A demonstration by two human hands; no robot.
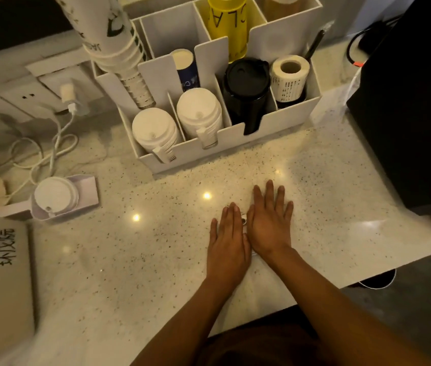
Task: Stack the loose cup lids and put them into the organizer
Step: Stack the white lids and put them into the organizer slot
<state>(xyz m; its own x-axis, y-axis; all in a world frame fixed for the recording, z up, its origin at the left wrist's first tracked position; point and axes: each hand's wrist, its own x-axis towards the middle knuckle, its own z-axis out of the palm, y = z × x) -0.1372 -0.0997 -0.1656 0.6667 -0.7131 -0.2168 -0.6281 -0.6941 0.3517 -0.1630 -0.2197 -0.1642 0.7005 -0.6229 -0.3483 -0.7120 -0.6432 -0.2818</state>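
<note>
Your hands lie flat on the worktop [314, 180], side by side, holding nothing.

Your left hand [229, 240] and right hand [270, 223] touch, fingers [270, 192] straight, pointing at the organizer [235, 143]. Lid stacks [200, 112] lie on their sides in its front slots, tops facing you; another stack [56, 195] lies in a tray [87, 192] at left. A yellow cup [227, 25] reads "CLA".

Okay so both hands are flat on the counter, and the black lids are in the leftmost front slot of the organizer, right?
Not quite. The head view shows the black lids in the third front slot from the left of the organizer, beside the label roll. The leftmost front slot holds white lids. The rest holds: the left hand and right hand lie flat on the counter.
</note>
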